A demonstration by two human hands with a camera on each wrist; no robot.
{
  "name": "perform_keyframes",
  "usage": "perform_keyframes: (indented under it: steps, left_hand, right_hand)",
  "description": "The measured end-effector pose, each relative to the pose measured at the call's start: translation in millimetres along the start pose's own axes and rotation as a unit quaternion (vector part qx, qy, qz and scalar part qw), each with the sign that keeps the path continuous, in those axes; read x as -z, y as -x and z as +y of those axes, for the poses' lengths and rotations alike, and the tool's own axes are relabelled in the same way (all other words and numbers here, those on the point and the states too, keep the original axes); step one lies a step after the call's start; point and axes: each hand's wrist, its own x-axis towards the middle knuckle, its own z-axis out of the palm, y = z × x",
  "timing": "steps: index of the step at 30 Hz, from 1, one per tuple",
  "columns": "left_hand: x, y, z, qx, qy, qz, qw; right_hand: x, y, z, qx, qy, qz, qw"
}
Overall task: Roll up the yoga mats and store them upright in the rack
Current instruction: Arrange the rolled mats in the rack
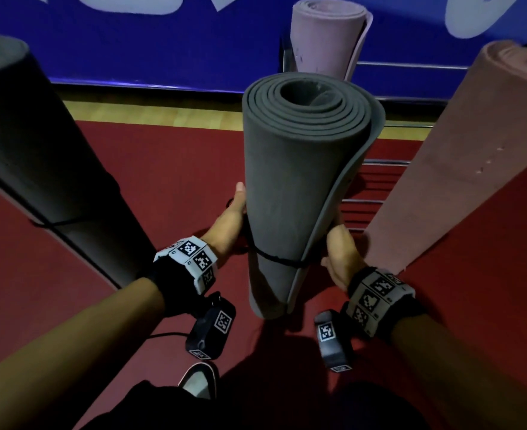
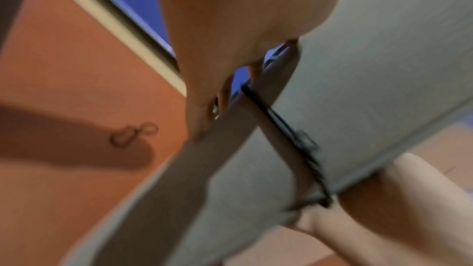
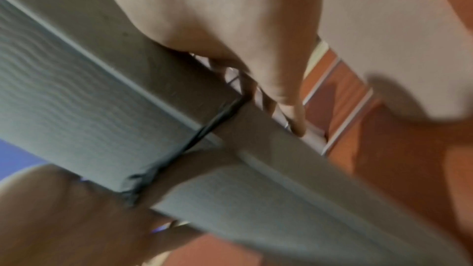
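A rolled grey yoga mat stands upright in the middle of the head view, bound near its lower end by a thin black cord. My left hand grips its left side and my right hand grips its right side, just above the cord. The wrist views, both blurred, show the grey mat with fingers wrapped round it and the cord across it. The wire rack lies behind the mat to the right.
A black rolled mat leans at the left. A pink rolled mat leans at the right. A mauve rolled mat stands at the back by the blue wall. Red flooring lies underneath. A small cord loop lies on it.
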Motion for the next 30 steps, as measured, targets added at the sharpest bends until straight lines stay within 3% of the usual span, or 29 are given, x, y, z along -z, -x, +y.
perform_keyframes:
  steps: [2,9,12,17,20,23,30]
  left_hand:
    - [-3,2,-2,0.015,0.013,-0.007,1.000]
    - [0,25,15,-0.018,0.105,0.044,0.993]
    - [35,51,25,-0.021,0.099,0.102,0.990]
    - [101,97,35,-0.058,0.086,0.226,0.969]
    - [142,118,31,-0.062,0.068,0.277,0.957]
    - [174,139,27,-0.072,0.031,0.327,0.942]
    - [223,164,3,-0.056,0.078,0.344,0.934]
  right_hand:
    - [-9,0,2,-0.005,-0.059,-0.022,0.998]
    - [-38,6,-2,0.030,-0.033,-0.038,0.998]
    - [-79,14,-11,0.037,-0.013,-0.039,0.998]
    - [-162,6,14,0.028,0.012,-0.098,0.995]
    - [-197,53,0,0.036,0.076,-0.160,0.983]
    - [-227,67,1,0.043,0.071,-0.211,0.974]
    - [-288,72,38,0.050,0.090,-0.264,0.959]
